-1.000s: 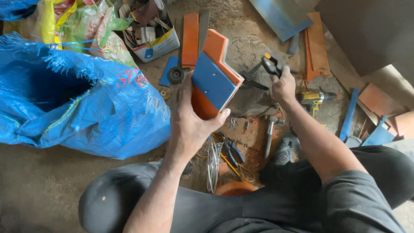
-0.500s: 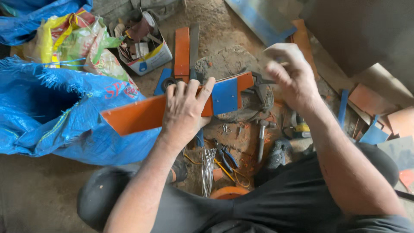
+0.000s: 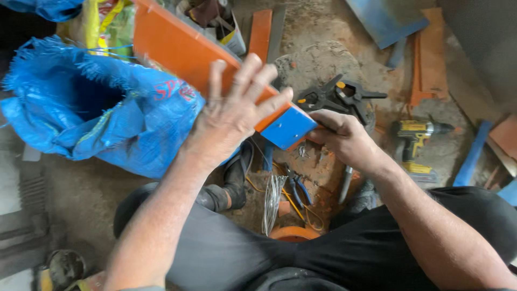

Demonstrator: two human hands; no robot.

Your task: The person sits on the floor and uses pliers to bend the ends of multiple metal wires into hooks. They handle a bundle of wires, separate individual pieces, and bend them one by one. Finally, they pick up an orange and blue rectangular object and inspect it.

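Blue woven sack [image 3: 102, 113] — under and beyond the left hand, mouth open.
Orange board [image 3: 183, 51] with a blue end — long axis running from far-left down to near-right; left hand [image 3: 231, 116] lies flat over its middle, fingers spread wide; right hand [image 3: 344, 137] closed at the blue end, grip detail unclear.
Yellow cordless drill [image 3: 417, 143] — right of the right hand.
Black spring clamps [image 3: 339, 97] — just beyond the right hand.
Wire coil [image 3: 272, 202] — below both hands.

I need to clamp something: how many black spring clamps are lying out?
2, side by side on the dirt mound beyond the right hand: one black spring clamp to the left, the other clamp to its right. More may be hidden under clutter.
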